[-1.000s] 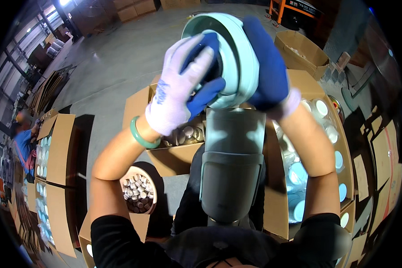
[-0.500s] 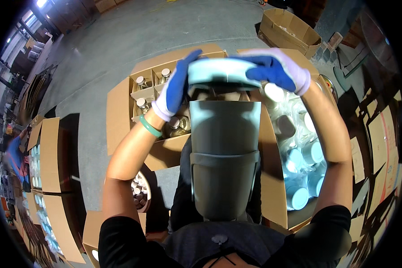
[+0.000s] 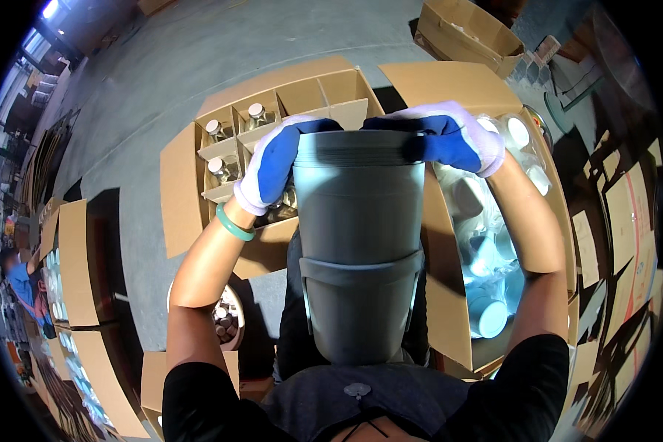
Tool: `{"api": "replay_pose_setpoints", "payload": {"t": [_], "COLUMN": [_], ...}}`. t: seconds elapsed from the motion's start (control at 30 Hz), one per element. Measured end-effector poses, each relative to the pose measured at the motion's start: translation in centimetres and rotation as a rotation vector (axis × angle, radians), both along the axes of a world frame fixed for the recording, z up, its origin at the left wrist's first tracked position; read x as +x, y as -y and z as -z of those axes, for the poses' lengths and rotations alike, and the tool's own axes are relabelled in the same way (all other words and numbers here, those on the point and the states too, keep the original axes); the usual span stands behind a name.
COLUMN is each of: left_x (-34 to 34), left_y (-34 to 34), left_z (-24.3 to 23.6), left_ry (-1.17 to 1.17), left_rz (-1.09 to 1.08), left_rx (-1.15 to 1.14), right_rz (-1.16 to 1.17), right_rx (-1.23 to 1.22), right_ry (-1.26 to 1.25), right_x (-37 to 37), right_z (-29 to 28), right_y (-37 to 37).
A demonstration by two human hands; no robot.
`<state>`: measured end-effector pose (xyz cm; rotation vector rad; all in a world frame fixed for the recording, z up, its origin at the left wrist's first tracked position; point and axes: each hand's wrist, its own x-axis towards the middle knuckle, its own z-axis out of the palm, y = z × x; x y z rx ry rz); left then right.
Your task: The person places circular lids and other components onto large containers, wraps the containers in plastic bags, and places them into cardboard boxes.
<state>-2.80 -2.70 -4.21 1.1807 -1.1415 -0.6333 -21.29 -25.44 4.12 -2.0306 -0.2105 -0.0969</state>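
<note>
A tall grey-blue cylindrical container (image 3: pixel 357 221) with a hinged handle band stands upright between my legs. A round pale teal lid (image 3: pixel 357 151) now sits on its top, darkened by shadow. My left hand (image 3: pixel 278 156), in a blue and lilac glove with a green bangle at the wrist, grips the lid's left side. My right hand (image 3: pixel 449 140), gloved the same way, has its fingers bent over the lid's right side. The fingertips of both are partly hidden in shadow behind the rim.
An open divided box (image 3: pixel 180 184) with capped glass bottles is ahead left; a box (image 3: pixel 446 324) of bagged white and blue-lidded items is right. A round tub (image 3: pixel 232 336) of small caps is lower left. A person in blue (image 3: pixel 20 280) is beside boxes at far left.
The lid, held tilted high a second ago, has come down and toward me onto the container's top. Both hands moved down with it, spreading to either side.
</note>
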Motion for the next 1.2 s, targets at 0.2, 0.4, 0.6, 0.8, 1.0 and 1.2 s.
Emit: {"api": "replay_pose_setpoints", "payload": {"t": [0.2,0.4,0.6,0.8,1.0,1.2], "left_x": [-0.5,-1.4,-2.4,-7.0,-0.4,-2.3], "left_y": [0.0,-0.6,-0.7,1.4,-0.9,-0.1], "left_z": [-1.0,-2.1,-3.2,-8.9,3.0,-1.6], "left_ry": [0.088,0.106,0.356,0.669,0.37,-0.001], "left_rz": [0.01,-0.018,-0.088,-0.203,-0.138,-0.163], "left_rx": [-0.007,0.032,0.015,0.206,0.275,0.361], "right_rz": [0.053,0.022,0.034,0.08,0.166,0.143], "right_rx": [-0.108,0.045,0.142,1.215,0.461,0.298], "right_ry": [0.009,0.039,0.124,-0.171,0.243,0.17], "right_x": [-0.8,-0.9,-0.1,0.6,-2.8,-2.9], "right_z": [1.0,2.3,5.1,10.4,2.1,3.8], "right_y": [0.2,1.0,0.9,0.2,-4.7,-3.1]}}
